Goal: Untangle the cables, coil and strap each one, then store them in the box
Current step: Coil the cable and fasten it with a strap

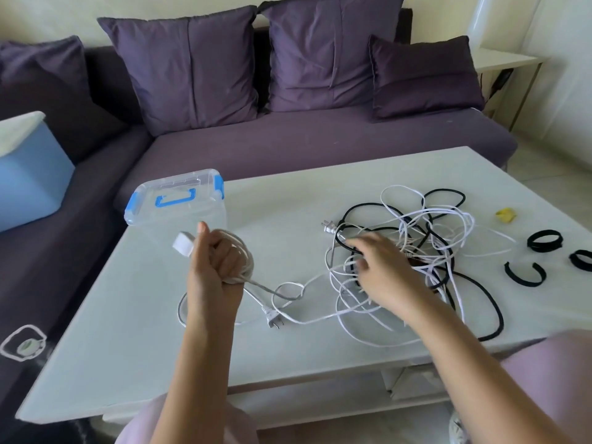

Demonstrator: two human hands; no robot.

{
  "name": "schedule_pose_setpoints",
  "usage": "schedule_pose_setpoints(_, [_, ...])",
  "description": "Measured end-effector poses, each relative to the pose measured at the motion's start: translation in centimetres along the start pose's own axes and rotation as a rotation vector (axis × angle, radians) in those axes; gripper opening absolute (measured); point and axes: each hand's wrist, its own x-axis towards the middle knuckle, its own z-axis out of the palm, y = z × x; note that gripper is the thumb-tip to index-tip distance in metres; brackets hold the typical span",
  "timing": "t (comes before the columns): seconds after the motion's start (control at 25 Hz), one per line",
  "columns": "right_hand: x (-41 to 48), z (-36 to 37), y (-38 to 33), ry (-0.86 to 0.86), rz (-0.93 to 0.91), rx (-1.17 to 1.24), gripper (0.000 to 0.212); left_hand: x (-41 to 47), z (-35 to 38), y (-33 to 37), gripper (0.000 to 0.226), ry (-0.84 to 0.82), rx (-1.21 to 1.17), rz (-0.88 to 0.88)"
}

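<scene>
While left hand (214, 262) clenches a part-wound white coil (247, 259) at centre left, right hand (382, 267) rests loose-fingered on the tangle (426, 238), centre right. Early stage, I'd say: nothing strapped, straps (544, 240) unused at right edge, box (174, 200) lidded, looks empty, upper left of bench (128, 331).

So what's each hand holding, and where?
Left hand grips the white cable by its wound coil. Right hand is in the tangle, blurred; grip unclear.

The right hand (381, 267) is motion-blurred and hides the middle of the cable tangle (432, 238); the rightmost black strap (576, 262) is cut by the edge
</scene>
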Motion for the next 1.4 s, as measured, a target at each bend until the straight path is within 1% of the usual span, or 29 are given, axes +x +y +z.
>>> schedule_pose_setpoints(0.04, [-0.4, 0.5, -1.4, 0.013, -0.088, 0.090, 0.035, -0.3, 0.2, -0.1, 0.039, -0.055, 0.019, -0.026])
schedule_pose_setpoints(0.08, [-0.9, 0.9, -2.8, -0.022, -0.174, 0.202, 0.032, -0.5, 0.3, -0.2, 0.037, -0.103, 0.012, -0.053])
schedule_pose_setpoints(0.12, [-1.6, 1.5, -4.2, -0.114, -0.235, 0.294, 0.034, -0.7, 0.4, -0.1, 0.036, -0.148, -0.008, -0.085])
schedule_pose_setpoints(0.16, [-2.1, 2.2, -5.3, -0.244, -0.274, 0.343, 0.036, -0.8, 0.3, 0.0, 0.035, -0.179, -0.028, -0.116])
schedule_pose_setpoints(0.24, [-2.7, 3.4, -6.2, -0.457, -0.309, 0.370, 0.028, -0.8, -0.1, 0.4, 0.029, -0.263, -0.102, -0.213])
schedule_pose_setpoints(0.28, [-2.7, 3.7, -6.2, -0.539, -0.307, 0.440, 0.023, -0.8, -0.4, 0.6, 0.025, -0.356, -0.184, -0.292])
schedule_pose_setpoints(0.32, [-2.5, 3.7, -5.8, -0.614, -0.291, 0.561, 0.023, -0.7, -0.5, 0.7, 0.024, -0.453, -0.273, -0.369])
schedule_pose_setpoints(0.36, [-2.3, 3.4, -5.2, -0.669, -0.261, 0.692, 0.025, -0.7, -0.5, 0.9, 0.027, -0.498, -0.331, -0.409])
schedule_pose_setpoints(0.4, [-2.1, 3.0, -4.6, -0.707, -0.227, 0.788, 0.027, -0.8, -0.5, 1.2, 0.028, -0.496, -0.363, -0.421])
schedule_pose_setpoints(0.48, [-1.8, 1.9, -3.4, -0.733, -0.159, 0.834, 0.026, -1.1, -0.5, 1.9, 0.027, -0.529, -0.436, -0.476])
schedule_pose_setpoints(0.52, [-1.7, 1.5, -2.6, -0.710, -0.126, 0.805, 0.024, -1.2, -0.6, 2.2, 0.026, -0.588, -0.450, -0.517])
schedule_pose_setpoints(0.56, [-1.4, 1.1, -2.0, -0.657, -0.093, 0.751, 0.023, -1.3, -0.7, 2.4, 0.027, -0.656, -0.411, -0.557])
schedule_pose_setpoints(0.64, [-0.7, 0.3, -0.7, -0.529, -0.031, 0.637, 0.027, -1.6, -1.0, 2.7, 0.028, -0.800, -0.232, -0.654])
schedule_pose_setpoints(0.72, [-0.2, -0.8, 0.1, -0.479, 0.039, 0.615, 0.036, -1.9, -0.9, 2.3, 0.028, -0.983, -0.023, -0.733])
schedule_pose_setpoints(0.76, [-0.2, -1.3, 0.3, -0.491, 0.059, 0.618, 0.040, -2.1, -0.7, 1.9, 0.030, -1.059, 0.167, -0.735])
schedule_pose_setpoints(0.8, [-0.2, -1.6, 0.3, -0.513, 0.063, 0.633, 0.041, -2.3, -0.6, 1.6, 0.034, -1.101, 0.419, -0.718])
schedule_pose_setpoints(0.84, [-0.1, -1.9, 0.3, -0.528, 0.059, 0.670, 0.040, -2.2, -0.6, 1.3, 0.039, -1.108, 0.643, -0.729])
schedule_pose_setpoints(0.88, [-0.2, -2.2, 0.1, -0.522, 0.066, 0.708, 0.036, -2.1, -0.5, 1.2, 0.045, -1.076, 0.822, -0.747])
schedule_pose_setpoints(0.92, [-0.4, -2.4, -0.1, -0.500, 0.083, 0.744, 0.030, -2.1, -0.3, 1.1, 0.051, -1.023, 0.945, -0.749])
schedule_pose_setpoints(0.96, [-0.6, -2.6, -0.3, -0.474, 0.103, 0.766, 0.023, -2.0, -0.2, 1.0, 0.053, -0.959, 1.012, -0.722])
schedule_pose_setpoints(1.0, [-0.8, -2.8, -0.6, -0.454, 0.118, 0.774, 0.018, -1.9, 0.0, 0.9, 0.053, -0.890, 1.052, -0.678])
schedule_pose_setpoints(1.08, [-1.2, -3.1, -1.3, -0.437, 0.097, 0.686, 0.008, -1.9, 0.1, 0.7, 0.056, -0.764, 1.103, -0.582])
schedule_pose_setpoints(1.12, [-1.4, -2.9, -1.6, -0.410, 0.058, 0.587, 0.010, -1.9, 0.2, 0.7, 0.058, -0.708, 1.118, -0.546])
schedule_pose_setpoints(1.2, [-1.5, -2.5, -2.5, -0.278, -0.036, 0.365, 0.024, -2.0, 0.2, 0.6, 0.059, -0.617, 1.135, -0.489])
schedule_pose_setpoints(1.24, [-1.5, -2.4, -3.0, -0.206, -0.078, 0.289, 0.028, -2.1, 0.4, 0.6, 0.058, -0.589, 1.142, -0.470])
schedule_pose_setpoints(1.28, [-1.6, -2.3, -3.4, -0.174, -0.119, 0.258, 0.030, -2.3, 0.6, 0.5, 0.059, -0.577, 1.153, -0.456])
schedule_pose_setpoints(1.32, [-1.7, -2.4, -3.8, -0.184, -0.163, 0.261, 0.029, -2.5, 0.9, 0.4, 0.061, -0.568, 1.167, -0.444])
schedule_pose_setpoints(1.4, [-2.0, -2.1, -4.6, -0.299, -0.232, 0.361, 0.018, -2.8, 1.3, 0.0, 0.065, -0.551, 1.264, -0.390])
